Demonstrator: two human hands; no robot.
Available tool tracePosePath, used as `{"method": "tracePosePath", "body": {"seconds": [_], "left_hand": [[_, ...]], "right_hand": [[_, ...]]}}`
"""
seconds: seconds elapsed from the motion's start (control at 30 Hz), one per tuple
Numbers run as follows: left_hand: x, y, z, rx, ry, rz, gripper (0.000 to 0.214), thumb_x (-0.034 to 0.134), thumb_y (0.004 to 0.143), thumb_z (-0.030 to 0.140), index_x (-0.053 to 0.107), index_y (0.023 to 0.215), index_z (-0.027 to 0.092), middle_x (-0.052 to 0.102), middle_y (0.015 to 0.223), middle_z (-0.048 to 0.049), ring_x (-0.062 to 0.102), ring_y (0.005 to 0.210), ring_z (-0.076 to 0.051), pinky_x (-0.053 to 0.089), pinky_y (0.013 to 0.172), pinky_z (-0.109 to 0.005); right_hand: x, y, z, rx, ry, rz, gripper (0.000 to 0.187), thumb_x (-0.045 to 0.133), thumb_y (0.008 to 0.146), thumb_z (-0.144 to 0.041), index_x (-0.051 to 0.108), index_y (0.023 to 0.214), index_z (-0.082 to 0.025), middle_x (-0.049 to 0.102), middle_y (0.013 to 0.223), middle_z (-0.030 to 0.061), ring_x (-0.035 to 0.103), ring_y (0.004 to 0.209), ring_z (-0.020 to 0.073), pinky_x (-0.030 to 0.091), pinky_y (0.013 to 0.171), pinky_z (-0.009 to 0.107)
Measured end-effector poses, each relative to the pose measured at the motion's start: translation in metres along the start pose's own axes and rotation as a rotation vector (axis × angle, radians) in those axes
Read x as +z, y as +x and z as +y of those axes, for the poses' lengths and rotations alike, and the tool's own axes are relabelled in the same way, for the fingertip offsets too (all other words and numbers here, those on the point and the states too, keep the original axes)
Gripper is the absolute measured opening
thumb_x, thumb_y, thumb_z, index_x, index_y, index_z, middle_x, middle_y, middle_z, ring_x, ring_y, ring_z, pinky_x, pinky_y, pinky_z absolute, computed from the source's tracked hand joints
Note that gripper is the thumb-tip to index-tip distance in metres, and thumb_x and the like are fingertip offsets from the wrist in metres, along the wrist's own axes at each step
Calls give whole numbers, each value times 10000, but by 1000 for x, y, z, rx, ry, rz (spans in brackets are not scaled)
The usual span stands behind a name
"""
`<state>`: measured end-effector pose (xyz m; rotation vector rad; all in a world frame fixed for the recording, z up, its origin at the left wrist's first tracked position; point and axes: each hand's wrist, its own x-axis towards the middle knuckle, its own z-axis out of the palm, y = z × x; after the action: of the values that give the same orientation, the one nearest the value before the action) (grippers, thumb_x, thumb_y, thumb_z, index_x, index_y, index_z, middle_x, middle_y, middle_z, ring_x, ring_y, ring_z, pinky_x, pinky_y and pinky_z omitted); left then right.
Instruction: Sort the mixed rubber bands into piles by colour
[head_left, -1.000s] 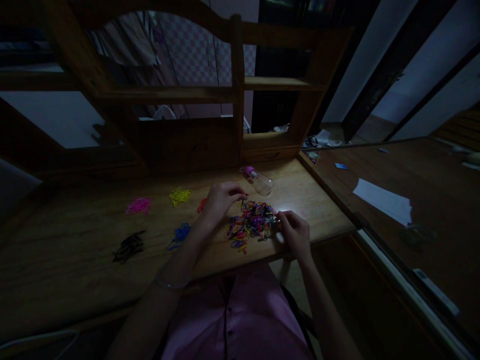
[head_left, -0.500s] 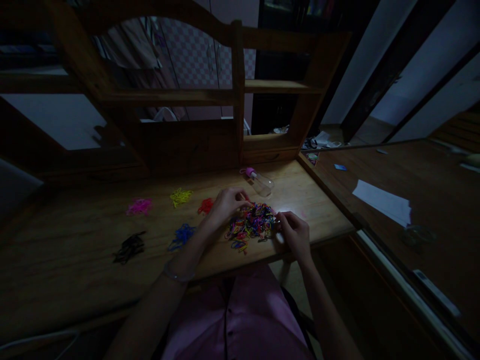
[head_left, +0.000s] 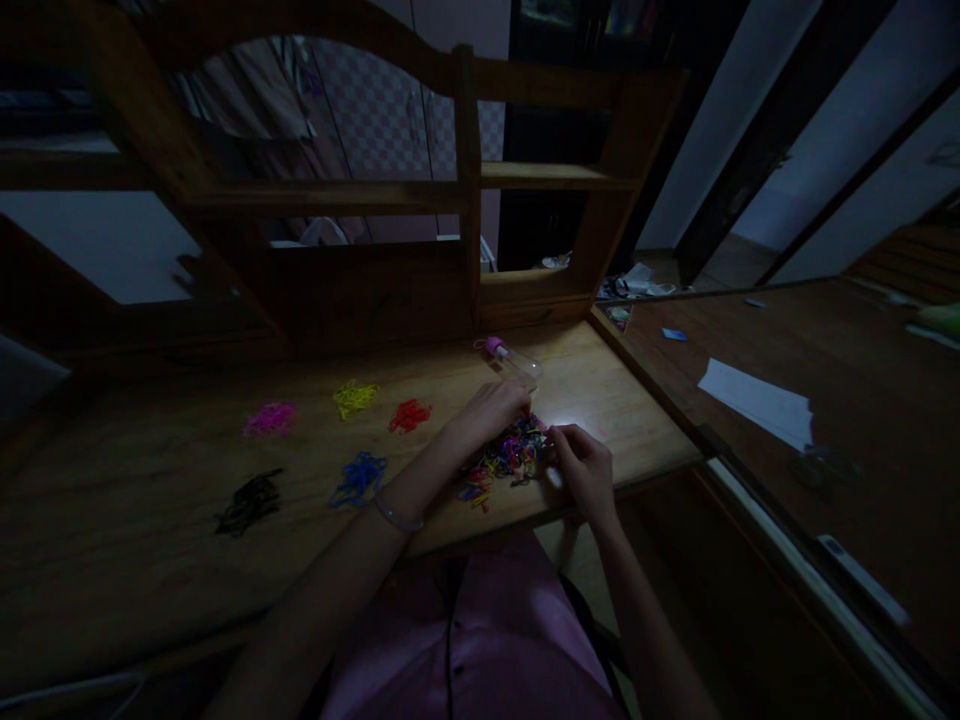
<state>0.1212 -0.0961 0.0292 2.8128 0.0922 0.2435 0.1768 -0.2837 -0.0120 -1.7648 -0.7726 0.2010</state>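
Note:
A mixed heap of coloured rubber bands (head_left: 508, 458) lies on the wooden desk near its front edge. Over the heap's far side, my left hand (head_left: 499, 405) bends down with its fingers closed; a bit of red shows by the fingertips, but what they grip is hidden. At the heap's right edge my right hand (head_left: 586, 462) has thumb and forefinger pinched together; I cannot make out what is between them. Sorted by colour to the left are red bands (head_left: 409, 415), yellow bands (head_left: 355, 398), blue bands (head_left: 358, 478), pink bands (head_left: 270, 419) and black bands (head_left: 250, 502).
Behind the heap a clear bottle (head_left: 517, 364) with a purple cap lies on its side. A wooden shelf unit (head_left: 469, 180) rises along the desk's back edge. To the right, white papers (head_left: 756, 400) and a small blue card (head_left: 673, 334) rest on a brown surface.
My left hand has moved right and farther across the heap, its forearm now covering more of the heap's left side. My right hand stays pinched at the right edge.

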Motion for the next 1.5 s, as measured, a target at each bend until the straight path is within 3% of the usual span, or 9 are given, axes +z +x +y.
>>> {"method": "tracePosePath", "body": {"seconds": [0.23,0.6,0.8,0.97,1.07,1.17,1.33,1.5], "left_hand": [[-3,-3,-3,-3,6,31,140,535,850,152,670,865,182,655,963,-55,599,841,-184,423,706,-266],[-29,-22,-5,-73,-86,109,118,610,813,161,713,817,219,694,906,-32,617,833,-193,407,690,-273],[-54,-61,-18,-162,-290,185,77,640,816,235,708,810,199,706,818,-17,630,768,-162,432,698,-245],[-69,-112,-55,-466,-542,164,118,653,766,287,682,788,175,711,749,-21,646,676,-161,447,608,-232],[-75,-139,-81,-587,-402,197,91,637,745,260,676,762,180,693,710,-21,636,655,-167,431,604,-241],[-75,-151,-95,-599,-188,192,72,605,743,226,666,724,192,659,672,-16,597,631,-170,386,579,-249],[-60,-142,-92,-471,-62,147,66,577,742,186,634,715,207,643,734,-37,572,690,-196,378,610,-279],[-58,-134,-90,-467,-63,183,203,550,770,164,667,927,214,682,922,-74,609,844,-232,441,751,-319]], "right_hand": [[1,0,1,0,14,6,299,546,903,-431,682,810,-183,652,660,10,603,619,164,443,582,249],[1,-1,-1,3,9,-2,315,546,900,-452,690,827,-182,661,676,13,614,640,169,454,602,257],[1,0,-2,14,28,2,308,551,898,-444,691,821,-181,656,670,14,610,635,171,448,584,248],[0,0,-1,4,-14,9,307,558,895,-443,687,808,-179,661,685,13,606,641,170,443,595,248],[1,0,1,2,-28,14,310,563,890,-450,686,805,-178,652,665,10,597,634,170,432,580,247],[1,0,3,-3,-33,7,311,561,892,-451,682,797,-181,650,665,9,602,643,173,433,590,250],[1,-1,2,-9,-46,9,305,558,895,-446,679,799,-184,655,669,9,610,654,176,441,611,256],[2,-2,1,3,-25,15,318,553,890,-458,685,815,-179,657,665,16,607,646,178,445,593,256]]}}
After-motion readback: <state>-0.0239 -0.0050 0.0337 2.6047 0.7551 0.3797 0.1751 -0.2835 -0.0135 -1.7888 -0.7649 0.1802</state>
